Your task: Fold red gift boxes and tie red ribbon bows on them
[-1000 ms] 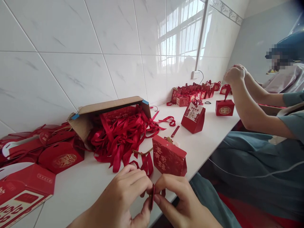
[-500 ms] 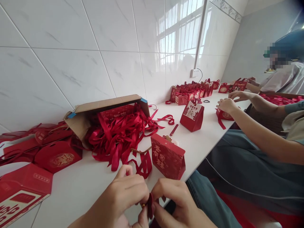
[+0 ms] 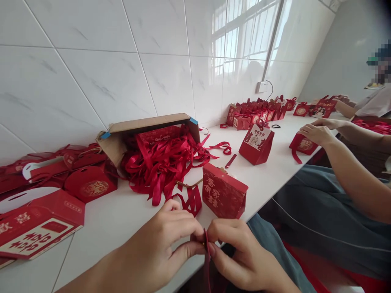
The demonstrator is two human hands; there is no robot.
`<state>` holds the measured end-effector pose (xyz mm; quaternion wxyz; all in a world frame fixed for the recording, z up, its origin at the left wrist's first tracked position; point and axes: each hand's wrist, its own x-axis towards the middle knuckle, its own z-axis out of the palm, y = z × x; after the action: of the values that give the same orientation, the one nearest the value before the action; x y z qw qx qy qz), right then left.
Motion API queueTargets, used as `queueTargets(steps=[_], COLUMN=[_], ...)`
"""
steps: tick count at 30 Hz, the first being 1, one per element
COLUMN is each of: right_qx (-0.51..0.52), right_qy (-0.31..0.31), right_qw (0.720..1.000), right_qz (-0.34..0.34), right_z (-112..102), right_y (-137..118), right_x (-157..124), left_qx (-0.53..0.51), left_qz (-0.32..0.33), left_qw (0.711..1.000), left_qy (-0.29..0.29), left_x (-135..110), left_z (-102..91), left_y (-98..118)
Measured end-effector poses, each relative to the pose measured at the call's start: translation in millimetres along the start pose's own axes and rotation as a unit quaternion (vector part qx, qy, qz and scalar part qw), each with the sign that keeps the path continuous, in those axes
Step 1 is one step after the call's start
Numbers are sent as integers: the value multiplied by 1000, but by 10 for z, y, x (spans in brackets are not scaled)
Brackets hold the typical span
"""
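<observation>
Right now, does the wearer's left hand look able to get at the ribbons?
Probably yes: the ribbons spill from the carton towards the left hand, with nothing seemingly between. However, it and the right hand pinch a red strip, so it may need to let go first.

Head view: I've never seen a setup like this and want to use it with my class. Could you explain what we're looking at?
There is no machine here, just a person's bare hands. The camera is worn on that person's head, looking forward and down, so the two hands in front are the wearer's own. The left hand and right hand pinch a thin dark-red piece between them; its exact shape is hard to tell. On the white table, red ribbons spill from an open cardboard box. A red carton stands just beyond the hands, and more red boxes sit at left. At right, a co-worker's hand is on another red box.
</observation>
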<state>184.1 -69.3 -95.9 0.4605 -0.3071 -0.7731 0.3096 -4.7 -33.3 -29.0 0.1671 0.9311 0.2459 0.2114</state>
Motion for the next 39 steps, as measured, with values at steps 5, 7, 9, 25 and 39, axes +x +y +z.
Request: queueTargets(steps=[5, 7, 9, 25, 39], right_qx=[-5, -11, -22, 52, -166], right_qy=[37, 56, 73, 38, 373], right_qw=[999, 997, 995, 996, 905], right_qz=[-39, -55, -64, -57, -117], right_z=[18, 32, 46, -26, -103], right_y=[-6, -8, -15, -25, 67], right_x=[19, 29, 37, 9, -30], left_qx=[-32, -36, -40, -97, -195], left_qz=[-19, -35, -43, -89, 13], left_qw=[999, 999, 998, 989, 974], left_qy=[-10, -20, -22, 68, 112], left_x=[31, 36, 33, 5, 24], left_z=[-8, -7, 4, 38, 82], left_y=[38, 44, 44, 110, 35])
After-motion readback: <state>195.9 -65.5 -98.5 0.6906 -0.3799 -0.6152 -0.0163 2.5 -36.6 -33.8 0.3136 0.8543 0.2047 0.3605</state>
